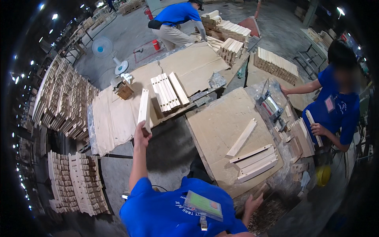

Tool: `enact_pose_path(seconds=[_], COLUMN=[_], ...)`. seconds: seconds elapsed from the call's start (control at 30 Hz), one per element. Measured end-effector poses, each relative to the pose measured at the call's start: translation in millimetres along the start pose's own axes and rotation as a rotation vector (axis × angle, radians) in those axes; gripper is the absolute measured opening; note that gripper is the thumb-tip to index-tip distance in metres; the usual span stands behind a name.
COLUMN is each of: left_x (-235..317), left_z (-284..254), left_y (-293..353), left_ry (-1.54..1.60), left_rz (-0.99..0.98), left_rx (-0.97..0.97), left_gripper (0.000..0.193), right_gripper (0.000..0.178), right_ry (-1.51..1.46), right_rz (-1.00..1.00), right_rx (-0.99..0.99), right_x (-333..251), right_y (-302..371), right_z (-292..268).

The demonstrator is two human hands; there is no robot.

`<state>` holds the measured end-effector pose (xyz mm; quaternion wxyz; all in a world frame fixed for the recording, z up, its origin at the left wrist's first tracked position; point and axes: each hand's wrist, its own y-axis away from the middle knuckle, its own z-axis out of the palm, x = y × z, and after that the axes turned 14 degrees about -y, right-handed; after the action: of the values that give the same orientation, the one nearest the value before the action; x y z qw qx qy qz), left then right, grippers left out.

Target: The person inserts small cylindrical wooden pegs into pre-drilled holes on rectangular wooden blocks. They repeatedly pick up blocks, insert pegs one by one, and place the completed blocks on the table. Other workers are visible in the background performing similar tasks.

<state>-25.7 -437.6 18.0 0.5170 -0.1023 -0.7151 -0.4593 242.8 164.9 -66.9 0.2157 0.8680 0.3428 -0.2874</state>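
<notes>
My left hand (142, 135) grips the near end of a pale wooden bar (144, 106) with a dark hole at its far end. The bar is tilted up over the edge of a cardboard-covered table (114, 130). Beside it, several similar bars (165, 91) lie side by side on that table. Low on the right, my right hand (252, 204) is curled by the edge of the second cardboard-covered table (215, 130), against a small brownish piece (259, 191) that I cannot make out. Several more bars (256, 164) lie on this table, one of them (241, 138) apart and slanted.
A co-worker (331, 102) at the right holds a wooden strip beside a metal fixture (271, 106). Another person (177, 23) bends over stacked wood (231, 49) at the back. Tall wood stacks (65, 98) stand left, near a fan (102, 47). A small wooden box (123, 90) sits on the left table.
</notes>
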Motion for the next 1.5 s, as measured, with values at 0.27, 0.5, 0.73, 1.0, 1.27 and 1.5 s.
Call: enact_pose_path(seconds=[0.27, 0.5, 0.73, 1.0, 1.27, 1.5], left_x=[-36, -53, -38, -96, -173, -165], left_z=[1, 89, 175, 244, 313, 306], left_y=[143, 224, 266, 281, 296, 288], left_ry=[-0.021, -0.236, -0.708, -1.078, -0.859, -0.934], left_rz=[-0.089, -0.56, -0.746, 0.647, 1.071, 1.003], left_rx=[-0.454, -1.082, -1.462, -1.902, -1.864, -1.781], left_gripper=[0.063, 0.055, 0.061, 0.109, 0.137, 0.137], right_gripper=[0.085, 0.063, 0.06, 0.128, 0.118, 0.111], right_ry=[-0.296, -0.183, -0.266, -0.728, -0.804, -0.793], right_rz=[-0.889, -1.383, -1.123, -0.393, -0.3, -0.475], right_rx=[-0.309, -0.19, -0.03, 0.187, 0.123, -0.036], right_x=[-175, -218, -173, -59, -49, -59], right_y=[-24, 17, 12, 5, -34, -24], right_z=[27, 66, 5, -4, 31, 48])
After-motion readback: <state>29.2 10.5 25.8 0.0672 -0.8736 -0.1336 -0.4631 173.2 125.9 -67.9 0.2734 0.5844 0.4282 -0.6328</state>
